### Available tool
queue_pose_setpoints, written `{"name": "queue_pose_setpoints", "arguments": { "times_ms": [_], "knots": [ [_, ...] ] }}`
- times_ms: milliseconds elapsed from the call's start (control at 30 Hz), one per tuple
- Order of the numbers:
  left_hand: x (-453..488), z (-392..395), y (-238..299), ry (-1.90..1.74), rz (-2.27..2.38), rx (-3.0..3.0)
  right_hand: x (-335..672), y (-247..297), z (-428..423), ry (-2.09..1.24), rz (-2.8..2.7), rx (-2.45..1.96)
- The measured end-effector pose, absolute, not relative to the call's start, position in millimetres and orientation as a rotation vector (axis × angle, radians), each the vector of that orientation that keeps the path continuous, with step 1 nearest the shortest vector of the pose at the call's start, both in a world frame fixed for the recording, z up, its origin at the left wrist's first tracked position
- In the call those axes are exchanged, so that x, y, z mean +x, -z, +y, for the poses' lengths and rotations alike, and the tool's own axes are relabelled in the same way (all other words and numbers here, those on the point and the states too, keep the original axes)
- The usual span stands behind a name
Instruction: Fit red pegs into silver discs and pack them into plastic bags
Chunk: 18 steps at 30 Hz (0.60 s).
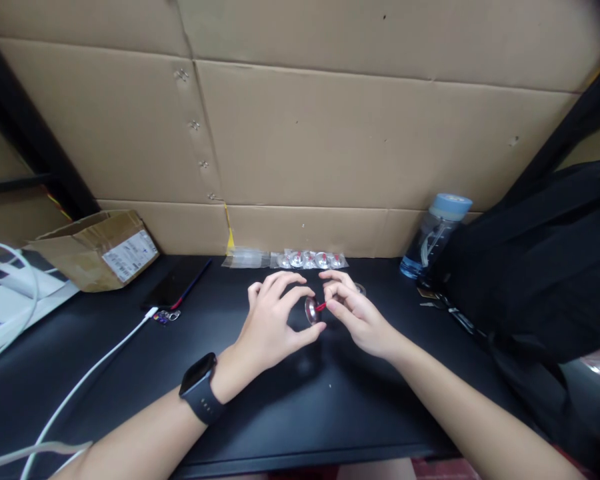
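Note:
Near the middle of the desk, my left hand curves its thumb and fingers around the edge of a small shiny metal disc, like a finger cymbal. The disc stands on edge, and a short red cord comes from its centre. My right hand pinches this cord between thumb and forefinger. Part of another clear or shiny round thing shows behind my right hand, mostly hidden. Beyond my hands, several similar silver discs with red bits lie in clear plastic bags against the cardboard wall.
Flat clear plastic bags lie at the back. On the left are a cardboard box, a phone, a small keychain and a white cable. A water bottle and a black backpack stand on the right.

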<state>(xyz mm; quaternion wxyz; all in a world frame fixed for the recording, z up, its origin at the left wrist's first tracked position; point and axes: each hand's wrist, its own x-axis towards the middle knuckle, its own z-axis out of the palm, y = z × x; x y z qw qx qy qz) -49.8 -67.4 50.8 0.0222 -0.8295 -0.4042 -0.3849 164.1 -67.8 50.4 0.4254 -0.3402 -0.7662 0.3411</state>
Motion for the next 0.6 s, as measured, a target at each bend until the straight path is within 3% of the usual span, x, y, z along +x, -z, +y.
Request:
{"name": "queue_pose_setpoints", "arguments": {
  "times_ms": [167, 333, 467, 600],
  "knots": [
    [-53.7, -58.5, -46.4, 0.994, -1.231, -2.761, 172.5, -48.8, -60.9, -0.494, -2.145, -1.019],
    [-59.0, -52.2, -46.0, 1.068, -1.111, -2.911, 180.6, -37.4, -48.5, -0.371, -2.327, -1.117],
    [-56.9, -62.7, -64.0, 0.955, -0.930, -3.280, 177.4, -45.3, -51.3, -0.460, -2.149, -0.993],
    [-49.9, -88.3, -77.4, 0.386, -0.439, -3.948, 146.5, -70.0, -91.6, -0.817, -1.926, -0.689]
  ]
}}
